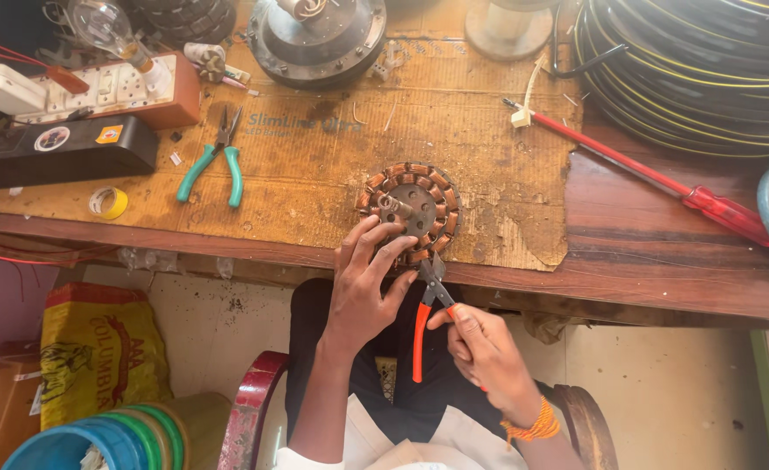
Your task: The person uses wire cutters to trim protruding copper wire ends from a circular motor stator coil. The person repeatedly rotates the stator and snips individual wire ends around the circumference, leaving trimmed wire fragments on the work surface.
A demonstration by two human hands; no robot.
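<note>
A round fan stator (pixel 410 209) with copper coils and a centre shaft lies on a sheet of cardboard (pixel 332 165) at the near edge of the wooden bench. My left hand (pixel 362 287) rests its fingers on the stator's near rim and steadies it. My right hand (pixel 480 348) grips orange-handled cutters (pixel 426 309), whose jaws point up at the stator's lower right edge, close to the coils.
Green-handled pliers (pixel 214 165) lie left on the cardboard, a roll of yellow tape (pixel 107 202) beside them. A long red screwdriver (pixel 654 178) lies right. A power strip with a bulb (pixel 110 87), a fan motor housing (pixel 315 39) and coiled cable (pixel 698 70) stand behind. Stacked tubs (pixel 114 439) sit on the floor.
</note>
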